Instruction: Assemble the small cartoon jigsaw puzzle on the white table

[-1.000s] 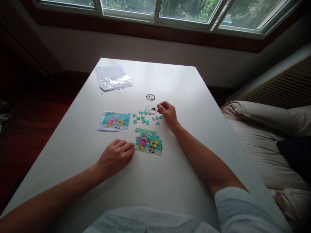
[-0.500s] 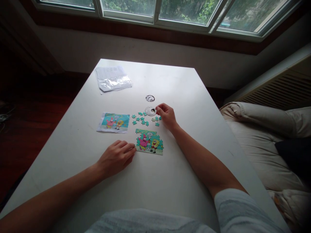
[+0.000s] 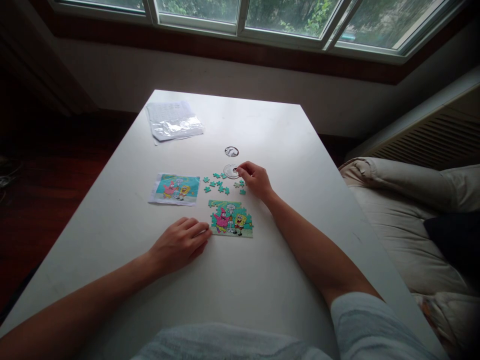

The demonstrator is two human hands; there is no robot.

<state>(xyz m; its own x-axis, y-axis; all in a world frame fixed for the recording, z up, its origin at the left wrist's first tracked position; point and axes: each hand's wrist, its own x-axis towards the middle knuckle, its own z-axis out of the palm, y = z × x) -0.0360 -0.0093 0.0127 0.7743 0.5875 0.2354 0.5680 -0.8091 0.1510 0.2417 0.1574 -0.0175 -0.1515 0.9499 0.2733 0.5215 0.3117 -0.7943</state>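
Observation:
A partly joined jigsaw puzzle [image 3: 230,225] with cartoon figures lies flat on the white table, with gaps along its upper edge. My left hand [image 3: 182,241] rests palm down, its fingers loosely bent, fingertips touching the puzzle's left edge. Beyond the puzzle, loose green jigsaw pieces [image 3: 219,185] are scattered. My right hand [image 3: 256,179] is pinched at the right side of a round, clear-looking disc [image 3: 229,171]. Whatever lies between its thumb and finger is too small to make out. Some pieces sit just left of and below that hand.
A printed picture sheet [image 3: 176,190] of the same figures lies left of the pieces. Another round, shiny item [image 3: 231,151] sits beyond the disc. Papers in a clear plastic sleeve [image 3: 175,121] are at the table's far left. A cushioned seat [image 3: 393,215] stands to the right.
My right hand has shifted slightly left over the disc's edge. The joined puzzle has turned a little, its right side moving away from me. My left hand stays at its edge.

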